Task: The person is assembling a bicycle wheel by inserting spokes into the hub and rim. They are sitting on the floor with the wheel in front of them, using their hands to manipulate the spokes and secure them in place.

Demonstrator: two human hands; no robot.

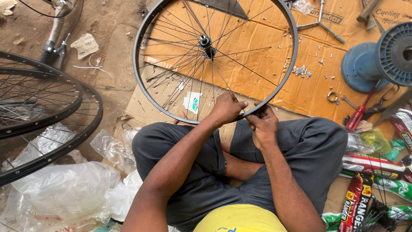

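Black bicycle wheel rim [171, 115] is lying flat beyond the knees on cardboard [257, 64]. Left hand [226, 108] fingers are curling over the near rim edge; right hand [262, 124] fingers are pinching a spoke end just beside, hub [206, 43] straight ahead.

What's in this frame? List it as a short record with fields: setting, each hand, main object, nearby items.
setting: person seated cross-legged on flattened cardboard over dirt
left hand: gripping the near edge of the wheel rim
right hand: on the same rim, beside the left
hub: centre, spokes partly laced
nearby: red screwdriver, blue spool, loose nipples, two more wheels at left
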